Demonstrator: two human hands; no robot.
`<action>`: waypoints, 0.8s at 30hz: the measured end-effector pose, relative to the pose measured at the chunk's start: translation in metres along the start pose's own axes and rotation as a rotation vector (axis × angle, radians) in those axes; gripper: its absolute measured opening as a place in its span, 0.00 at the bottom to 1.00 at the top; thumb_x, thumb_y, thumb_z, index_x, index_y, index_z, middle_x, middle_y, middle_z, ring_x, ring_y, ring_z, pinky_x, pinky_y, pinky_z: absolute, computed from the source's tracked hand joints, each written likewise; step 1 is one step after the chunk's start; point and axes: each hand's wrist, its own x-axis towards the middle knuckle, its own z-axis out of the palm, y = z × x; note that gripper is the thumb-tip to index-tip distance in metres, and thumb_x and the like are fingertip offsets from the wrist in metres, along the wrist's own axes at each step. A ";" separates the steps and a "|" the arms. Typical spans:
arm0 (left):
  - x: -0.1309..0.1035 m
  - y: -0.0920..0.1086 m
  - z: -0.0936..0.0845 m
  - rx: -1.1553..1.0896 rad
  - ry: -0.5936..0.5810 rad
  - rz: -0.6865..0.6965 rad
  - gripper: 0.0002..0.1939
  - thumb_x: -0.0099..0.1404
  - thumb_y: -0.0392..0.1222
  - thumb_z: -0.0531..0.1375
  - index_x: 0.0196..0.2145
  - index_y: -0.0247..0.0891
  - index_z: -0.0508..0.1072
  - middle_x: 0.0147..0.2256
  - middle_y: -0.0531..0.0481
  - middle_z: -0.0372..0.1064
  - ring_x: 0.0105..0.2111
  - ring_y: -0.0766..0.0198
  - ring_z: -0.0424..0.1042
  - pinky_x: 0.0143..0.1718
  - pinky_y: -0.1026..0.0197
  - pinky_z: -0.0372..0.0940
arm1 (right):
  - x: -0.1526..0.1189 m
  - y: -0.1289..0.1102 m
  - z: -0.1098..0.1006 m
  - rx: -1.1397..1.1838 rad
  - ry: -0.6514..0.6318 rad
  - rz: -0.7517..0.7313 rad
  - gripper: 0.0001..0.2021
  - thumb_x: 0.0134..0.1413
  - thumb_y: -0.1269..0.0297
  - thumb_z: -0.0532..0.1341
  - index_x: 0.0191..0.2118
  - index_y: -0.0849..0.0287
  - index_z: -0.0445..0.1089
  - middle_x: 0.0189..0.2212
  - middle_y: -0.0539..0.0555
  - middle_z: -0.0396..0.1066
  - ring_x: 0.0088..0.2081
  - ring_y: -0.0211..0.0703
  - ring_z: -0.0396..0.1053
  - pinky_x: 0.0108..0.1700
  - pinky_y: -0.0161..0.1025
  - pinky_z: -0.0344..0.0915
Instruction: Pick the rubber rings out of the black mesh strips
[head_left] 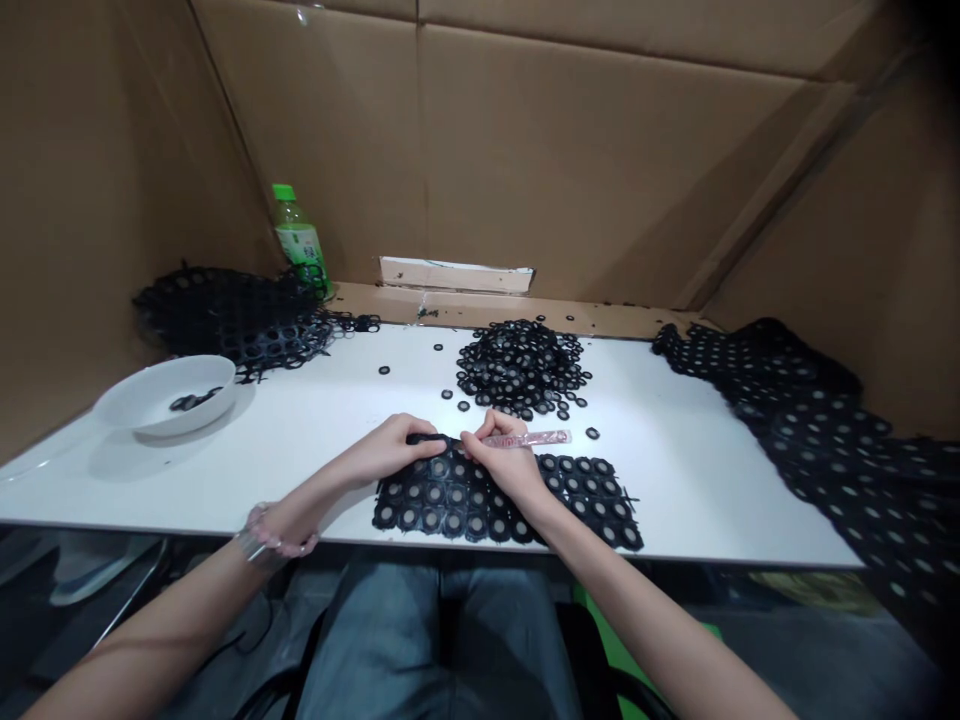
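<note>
A black sheet with rows of round rings (454, 495) lies at the front edge of the white table. My left hand (397, 447) rests on its upper left edge, thumb and fingers pinched on the sheet. Beside it my right hand (506, 455) is closed around a slim tool with a pinkish-red, clear handle (536, 438); the tool's tip points left to the sheet's top edge, near my left thumb. Behind my hands a heap of small black rings (521, 362) is piled on the table, with several loose rings around it.
A white bowl (169, 395) holding a few black pieces stands at the left. Behind it are a tangle of black mesh (232, 315) and a green-capped bottle (300, 240). More black dotted sheet (810, 420) hangs over the right side. Cardboard walls (525, 150) enclose the white table (697, 480).
</note>
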 end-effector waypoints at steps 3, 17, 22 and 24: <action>0.000 -0.001 0.001 0.018 0.023 0.027 0.15 0.58 0.49 0.54 0.28 0.34 0.73 0.29 0.50 0.70 0.31 0.60 0.65 0.33 0.63 0.57 | -0.001 -0.002 0.001 -0.043 -0.009 -0.025 0.11 0.43 0.66 0.60 0.18 0.56 0.57 0.14 0.45 0.62 0.19 0.37 0.60 0.22 0.34 0.55; 0.004 0.002 -0.001 -0.006 -0.004 -0.036 0.13 0.55 0.48 0.55 0.28 0.35 0.73 0.29 0.50 0.71 0.33 0.58 0.65 0.36 0.62 0.58 | 0.005 -0.002 -0.007 0.217 0.117 0.060 0.14 0.40 0.66 0.60 0.16 0.56 0.52 0.11 0.43 0.58 0.15 0.33 0.55 0.19 0.31 0.49; 0.017 0.007 0.004 0.062 -0.005 -0.073 0.15 0.51 0.52 0.58 0.27 0.36 0.75 0.28 0.50 0.73 0.32 0.58 0.67 0.34 0.63 0.58 | 0.003 0.004 -0.017 0.193 0.113 0.035 0.13 0.39 0.68 0.60 0.17 0.56 0.53 0.12 0.43 0.58 0.15 0.34 0.58 0.20 0.32 0.53; 0.019 0.008 0.008 0.079 0.033 -0.065 0.15 0.49 0.51 0.60 0.25 0.36 0.75 0.27 0.51 0.73 0.31 0.59 0.67 0.33 0.63 0.58 | 0.002 0.005 -0.017 0.099 0.095 0.002 0.12 0.39 0.69 0.59 0.16 0.56 0.53 0.12 0.43 0.59 0.16 0.35 0.60 0.22 0.33 0.55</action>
